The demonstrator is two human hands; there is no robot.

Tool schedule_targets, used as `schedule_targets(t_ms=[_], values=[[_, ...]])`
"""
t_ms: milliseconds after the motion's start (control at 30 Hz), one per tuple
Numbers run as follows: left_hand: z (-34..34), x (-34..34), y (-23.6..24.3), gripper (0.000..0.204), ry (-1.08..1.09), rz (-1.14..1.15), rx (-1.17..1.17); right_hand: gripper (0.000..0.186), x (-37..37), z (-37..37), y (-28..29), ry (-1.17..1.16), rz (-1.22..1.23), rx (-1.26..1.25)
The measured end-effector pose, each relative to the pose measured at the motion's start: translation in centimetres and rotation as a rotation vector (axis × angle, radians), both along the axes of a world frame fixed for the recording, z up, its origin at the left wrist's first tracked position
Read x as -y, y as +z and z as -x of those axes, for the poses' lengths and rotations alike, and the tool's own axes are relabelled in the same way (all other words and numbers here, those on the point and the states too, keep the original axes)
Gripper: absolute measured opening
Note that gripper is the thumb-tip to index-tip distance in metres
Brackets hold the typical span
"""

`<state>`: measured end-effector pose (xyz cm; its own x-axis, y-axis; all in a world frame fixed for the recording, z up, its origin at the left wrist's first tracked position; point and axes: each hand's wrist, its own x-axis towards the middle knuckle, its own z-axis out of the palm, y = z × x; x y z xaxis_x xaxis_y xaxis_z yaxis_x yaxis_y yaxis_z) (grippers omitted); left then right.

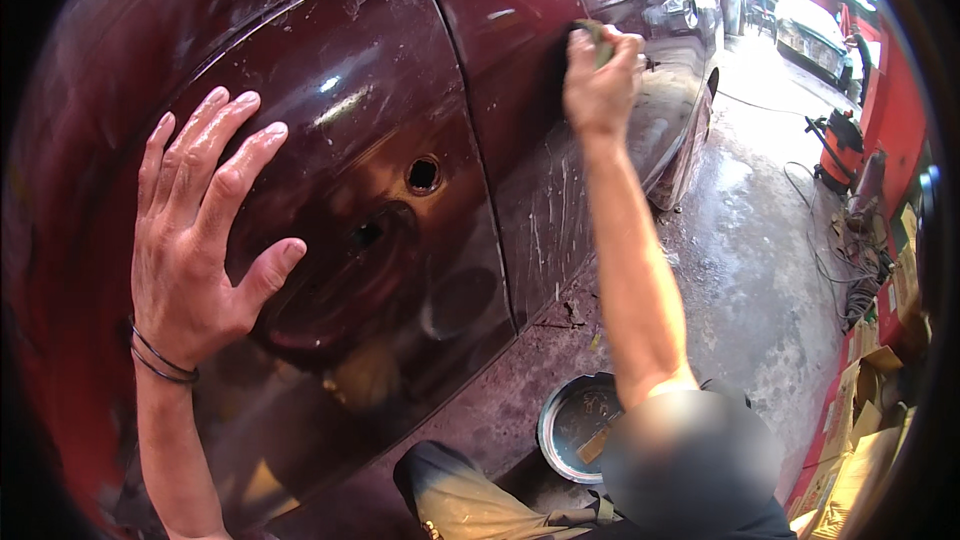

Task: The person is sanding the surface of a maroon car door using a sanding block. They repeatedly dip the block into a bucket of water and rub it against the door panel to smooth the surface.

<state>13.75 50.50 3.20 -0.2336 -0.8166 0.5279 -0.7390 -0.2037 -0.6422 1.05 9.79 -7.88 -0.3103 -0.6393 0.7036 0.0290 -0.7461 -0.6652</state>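
Observation:
A dark maroon car body [330, 60] fills the left and middle, its surface wet and streaked, with a panel gap running down it. My left hand [195, 240] is open, fingers spread, over the left panel; whether its palm touches the paint I cannot tell. A dark band circles that wrist. Reaching far up and right, my right hand [603, 85] grips a small olive-coloured piece of sandpaper [598, 44] against the neighbouring panel. Its fingers are slightly smeared by motion. Between the hands, a round hole [423, 175] shows in the panel, with worn paint around it.
Below my right arm stands a round basin [548, 437] with a tan piece in it. An orange-and-black shop vacuum [840, 148] and cables stand along the right wall, near cardboard boxes [850, 480]. Another car [810, 32] and a person [857, 60] are far off.

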Motion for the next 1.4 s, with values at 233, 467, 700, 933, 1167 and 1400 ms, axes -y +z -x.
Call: schedule_targets(t_ms=[233, 467, 700, 933, 1167, 1400], values=[[0.5, -0.9, 0.7, 0.071, 0.041, -0.002, 0.022, 0.033, -4.7, -1.3, -2.0, -0.134, 0.626, -0.156], [0.6, -0.2, 0.4, 0.071, 0.046, -0.008, 0.023, 0.04, -0.1, -0.1, -2.4, -0.156, 0.217, -0.119], [0.5, -0.5, 0.3, 0.069, 0.072, -0.012, 0.071, 0.043, -2.1, -0.4, -5.1, -0.051, 0.613, -0.098], [0.9, -0.3, 0.4, 0.07, 0.066, -0.013, 0.036, 0.042, 0.0, 0.4, -3.5, -0.075, 0.16, 0.016], [0.5, -0.5, 0.4, 0.068, 0.042, 0.023, 0.032, 0.049, -3.6, 1.6, -2.2, 0.106, 0.255, 0.048], [0.4, -0.7, 0.8, 0.072, 0.064, 0.006, 0.081, 0.051, -7.6, -0.8, -10.5, 0.034, 0.511, -0.047]])
